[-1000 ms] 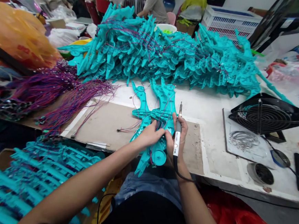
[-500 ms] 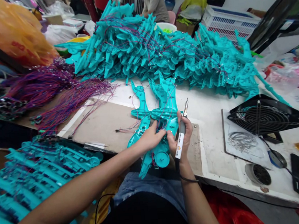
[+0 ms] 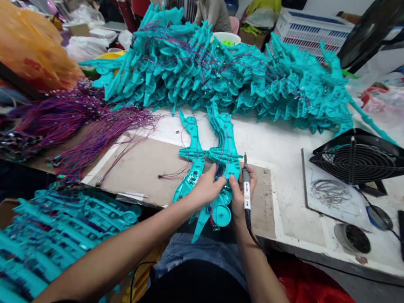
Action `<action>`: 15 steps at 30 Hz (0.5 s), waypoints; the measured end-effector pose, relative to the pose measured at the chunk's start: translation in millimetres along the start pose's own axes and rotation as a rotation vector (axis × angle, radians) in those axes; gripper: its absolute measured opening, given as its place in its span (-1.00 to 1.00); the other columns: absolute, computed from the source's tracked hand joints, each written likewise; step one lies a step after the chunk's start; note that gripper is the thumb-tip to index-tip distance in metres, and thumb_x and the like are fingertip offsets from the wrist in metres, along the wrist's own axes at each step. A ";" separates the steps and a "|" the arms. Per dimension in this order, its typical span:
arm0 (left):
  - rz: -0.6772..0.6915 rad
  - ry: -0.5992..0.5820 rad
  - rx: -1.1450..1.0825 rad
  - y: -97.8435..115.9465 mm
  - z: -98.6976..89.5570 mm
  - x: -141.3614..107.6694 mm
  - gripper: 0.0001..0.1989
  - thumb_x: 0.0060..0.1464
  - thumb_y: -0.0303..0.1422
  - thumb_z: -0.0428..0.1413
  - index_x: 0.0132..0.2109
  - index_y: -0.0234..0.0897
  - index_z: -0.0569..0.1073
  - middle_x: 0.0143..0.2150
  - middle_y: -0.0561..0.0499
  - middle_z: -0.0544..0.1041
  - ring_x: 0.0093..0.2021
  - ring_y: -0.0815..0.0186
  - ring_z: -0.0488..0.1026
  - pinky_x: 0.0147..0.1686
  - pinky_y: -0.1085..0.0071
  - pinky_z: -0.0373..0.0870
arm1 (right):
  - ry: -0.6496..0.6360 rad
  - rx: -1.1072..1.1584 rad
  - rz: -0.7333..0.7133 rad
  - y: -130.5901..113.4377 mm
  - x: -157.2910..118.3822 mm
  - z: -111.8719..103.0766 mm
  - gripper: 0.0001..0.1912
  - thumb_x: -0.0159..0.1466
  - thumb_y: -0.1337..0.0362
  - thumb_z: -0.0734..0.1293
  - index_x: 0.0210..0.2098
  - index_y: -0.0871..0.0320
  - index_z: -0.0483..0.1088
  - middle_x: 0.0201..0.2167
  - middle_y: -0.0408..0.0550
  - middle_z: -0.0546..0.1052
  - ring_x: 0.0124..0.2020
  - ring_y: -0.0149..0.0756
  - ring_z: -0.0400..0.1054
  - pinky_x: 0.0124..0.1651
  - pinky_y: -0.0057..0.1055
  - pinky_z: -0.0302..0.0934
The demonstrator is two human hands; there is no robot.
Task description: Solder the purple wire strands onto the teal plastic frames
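Wire bundle: a thick spread of thin red, blue and purple wires (image 3: 75, 105) lies at the far left of the table.
Lower stack: rows of long turquoise plastic parts (image 3: 55, 242) sit below the table edge.
Left shell: a slim, curved turquoise plastic half (image 3: 194, 136) lies over the beige board (image 3: 143, 165), the left forearm crossing its near end.
Left hand: this hand (image 3: 207, 187) bears on the inner face of the right shell, thumb and index slightly apart; whether they pinch a wire cannot be told, and the other fingers are hidden.
Right shell: a broader turquoise plastic half (image 3: 226, 133), thin wires along it, lies between the hands, its round disc end toward the person.
Right hand: this hand (image 3: 239, 193) is curled around the soldering iron, thumb against the shell's edge.
Soldering iron: the white-and-grey pen-shaped tool (image 3: 247, 197) stands tip away from the person, near the shell's crossbar.
Fan: a black square-framed fan (image 3: 360, 160) stands well apart, farther right.
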State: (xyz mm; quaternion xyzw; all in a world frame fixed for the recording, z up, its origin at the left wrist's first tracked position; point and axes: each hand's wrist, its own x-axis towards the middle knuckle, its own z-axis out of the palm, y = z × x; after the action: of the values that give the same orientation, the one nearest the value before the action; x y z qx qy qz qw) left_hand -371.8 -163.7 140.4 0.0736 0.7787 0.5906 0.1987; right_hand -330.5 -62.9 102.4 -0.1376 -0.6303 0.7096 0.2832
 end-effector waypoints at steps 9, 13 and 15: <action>0.060 0.036 -0.105 9.5 -22.1 -34.6 -0.54 0.07 -0.32 0.05 0.13 -0.30 0.36 0.08 -0.13 0.49 0.17 0.09 0.33 0.18 0.22 0.22 | -0.067 0.026 -0.034 -40.5 -24.0 17.7 -0.39 0.14 0.24 0.40 0.12 0.07 0.11 0.17 0.08 0.34 0.11 -0.23 0.34 0.20 -0.15 0.21; 0.048 0.082 -0.136 4.6 -44.6 -46.3 -0.56 0.07 -0.33 0.04 0.11 -0.33 0.38 0.09 -0.13 0.49 0.15 0.10 0.35 0.17 0.22 0.24 | -0.119 0.017 -0.010 -42.6 -33.7 38.4 -0.41 0.13 0.25 0.41 0.09 0.08 0.12 0.14 0.08 0.37 0.05 -0.26 0.39 0.14 -0.19 0.28; 0.082 0.073 -0.151 0.9 -55.5 -46.0 -0.59 0.07 -0.34 0.04 0.08 -0.31 0.41 0.03 -0.09 0.52 0.07 0.13 0.40 0.12 0.24 0.30 | -0.154 0.020 -0.005 -36.5 -33.7 48.8 -0.39 0.13 0.25 0.41 0.10 0.08 0.11 0.13 0.08 0.37 0.04 -0.25 0.39 0.14 -0.18 0.27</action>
State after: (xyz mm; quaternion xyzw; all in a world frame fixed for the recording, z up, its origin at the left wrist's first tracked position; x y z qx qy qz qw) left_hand -352.0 -229.0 163.9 0.0688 0.7348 0.6577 0.1508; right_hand -322.1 -120.5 140.6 -0.0783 -0.6433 0.7238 0.2369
